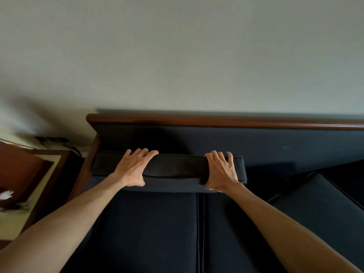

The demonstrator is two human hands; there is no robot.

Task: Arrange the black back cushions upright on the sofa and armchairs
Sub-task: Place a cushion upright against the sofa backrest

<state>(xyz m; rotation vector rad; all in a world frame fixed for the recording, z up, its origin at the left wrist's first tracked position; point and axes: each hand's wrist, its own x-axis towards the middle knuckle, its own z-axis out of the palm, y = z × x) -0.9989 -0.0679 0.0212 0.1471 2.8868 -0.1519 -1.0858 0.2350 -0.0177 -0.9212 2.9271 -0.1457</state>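
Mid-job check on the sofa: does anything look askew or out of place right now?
Yes. To the right, a second cushion lies tilted on the seat instead of upright against the backrest. The cushion under the left hand and right hand stands upright at the sofa's left end.

left hand [132, 168], right hand [221, 171], apparently sleeveless forearms

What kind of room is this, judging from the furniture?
Probably a living room: a dark sofa with a wooden top rail against a plain wall, and a wooden side table beside it.
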